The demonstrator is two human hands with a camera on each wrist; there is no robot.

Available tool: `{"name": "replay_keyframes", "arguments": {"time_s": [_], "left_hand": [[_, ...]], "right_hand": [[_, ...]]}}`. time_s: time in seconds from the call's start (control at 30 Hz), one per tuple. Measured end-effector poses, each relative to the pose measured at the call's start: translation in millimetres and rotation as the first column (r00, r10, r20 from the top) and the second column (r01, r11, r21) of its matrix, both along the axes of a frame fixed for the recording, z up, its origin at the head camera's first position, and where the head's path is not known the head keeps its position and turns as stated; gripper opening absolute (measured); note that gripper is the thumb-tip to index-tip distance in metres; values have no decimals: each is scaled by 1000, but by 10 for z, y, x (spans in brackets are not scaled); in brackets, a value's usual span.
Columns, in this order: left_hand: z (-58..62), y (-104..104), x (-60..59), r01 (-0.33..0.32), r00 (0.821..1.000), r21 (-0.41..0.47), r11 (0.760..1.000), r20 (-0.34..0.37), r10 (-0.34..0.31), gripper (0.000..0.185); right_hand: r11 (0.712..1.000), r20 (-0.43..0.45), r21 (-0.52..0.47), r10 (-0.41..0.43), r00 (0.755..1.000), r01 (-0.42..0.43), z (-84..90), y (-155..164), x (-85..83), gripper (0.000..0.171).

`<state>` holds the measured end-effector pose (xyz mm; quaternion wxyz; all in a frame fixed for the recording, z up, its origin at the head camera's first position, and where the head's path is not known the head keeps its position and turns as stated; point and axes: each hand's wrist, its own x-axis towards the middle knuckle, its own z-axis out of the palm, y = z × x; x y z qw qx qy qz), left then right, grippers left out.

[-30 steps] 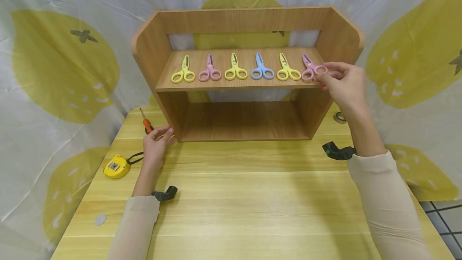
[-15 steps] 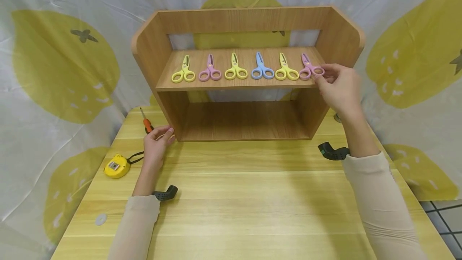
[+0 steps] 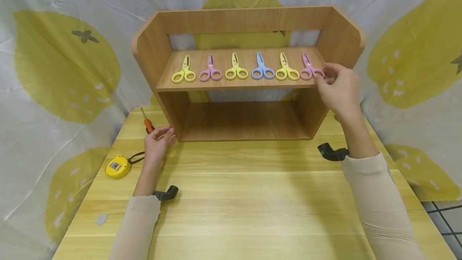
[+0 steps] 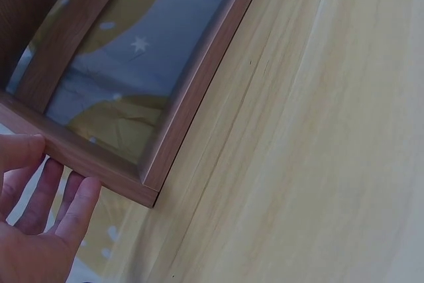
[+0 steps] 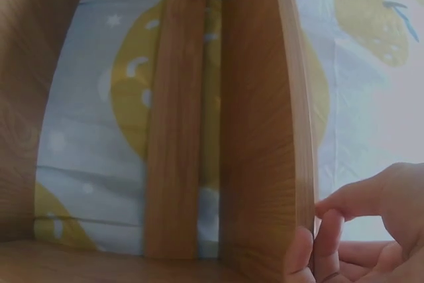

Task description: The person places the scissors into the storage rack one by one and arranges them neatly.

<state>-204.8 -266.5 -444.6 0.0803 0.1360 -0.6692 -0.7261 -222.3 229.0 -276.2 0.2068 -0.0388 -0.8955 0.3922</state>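
Observation:
In the head view a row of scissors lies on the upper board of the wooden shelf (image 3: pixel 245 88), blades pointing to the back. My right hand (image 3: pixel 339 87) pinches the right handle ring of the pink-purple scissors (image 3: pixel 306 67) at the row's right end. In the right wrist view this hand (image 5: pixel 361 230) is by the board's front edge; the scissors do not show there. Nearest to these scissors lie the yellow scissors (image 3: pixel 285 67), with the blue scissors (image 3: pixel 261 67) beyond. My left hand (image 3: pixel 156 141) touches the shelf's lower left side panel (image 4: pixel 99 167), fingers relaxed.
More scissors lie to the left: yellow scissors (image 3: pixel 236 67), pink-purple scissors (image 3: pixel 209 69) and yellow scissors (image 3: pixel 185 70). Left of the shelf are an orange-handled screwdriver (image 3: pixel 148 123), a yellow tape measure (image 3: pixel 118 166) and a grey disc (image 3: pixel 102 219) on the wooden table (image 3: pixel 234 204).
My right hand has shifted left with the pink-purple scissors, which now lie straighter. The neighbouring yellow scissors have slid slightly left. The left hand has stayed at the side panel.

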Motion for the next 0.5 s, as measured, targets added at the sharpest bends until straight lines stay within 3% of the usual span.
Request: {"name": "replay_keyframes", "arguments": {"time_s": [0.13, 0.2, 0.23, 0.3, 0.37, 0.5], "left_hand": [[-94, -2, -22, 9, 1000, -85, 996, -20, -11, 33], [-109, -12, -7, 9, 1000, -211, 977, -27, -15, 35], [-108, -14, 5, 5, 999, -292, 957, -30, -15, 35], [-80, -10, 34, -14, 999, -449, 893, -42, -5, 36], [-32, 11, 65, -44, 998, -582, 812, -67, 6, 37], [96, 88, 125, -79, 989, -727, 682, -142, -37, 37]], "right_hand": [[999, -45, -33, 23, 999, -25, -54, 48, 94, 54], [998, -70, -52, 25, 997, -29, -126, 67, 165, 54], [997, -93, -71, 30, 995, -37, -171, 76, 200, 52], [990, -158, -126, 50, 986, -70, -268, 87, 279, 47], [975, -233, -180, 87, 969, -130, -364, 93, 354, 42], [952, -308, -148, 213, 927, -267, -545, 91, 479, 41]]}}
